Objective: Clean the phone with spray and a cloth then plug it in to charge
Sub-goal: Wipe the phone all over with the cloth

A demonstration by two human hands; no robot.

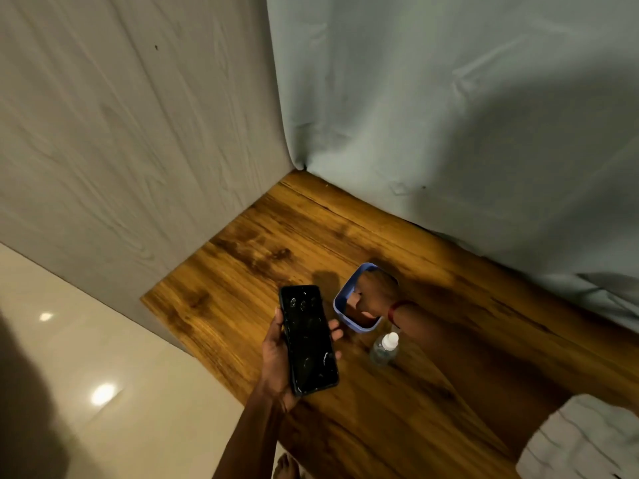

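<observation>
The left hand (275, 357) curled its fingers round the phone (307, 340), while the right hand (377, 292) sat inside the blue tub (361, 328), finger state unclear.

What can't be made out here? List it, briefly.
Head view: whether the right hand grips anything; its fingers are down inside the blue box.
Head view: the box's contents, covered by that hand.
Head view: the white fabric at lower right, blurred and cut off by the edge.
Head view: the label on the bottle, too small.
</observation>
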